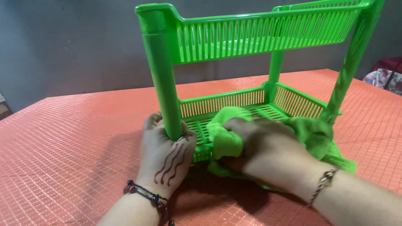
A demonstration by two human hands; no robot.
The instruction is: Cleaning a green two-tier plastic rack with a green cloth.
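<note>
Your left hand (165, 157) wraps its fingers around the near upright post of the two-tier green slatted plastic rack (251, 37) standing on the orange grid-patterned table (75, 138). Your right hand (268, 152), just beside it, presses a bunched green cloth (224, 134) against the lower tray, fingers curled into the fabric.

Green plastic two-tier rack (251, 37) with slatted trays and round posts, upright on the orange table (63, 138), green cloth (314, 134) bunched over its lower tray's front edge, partly in the tray and partly on the table.
</note>
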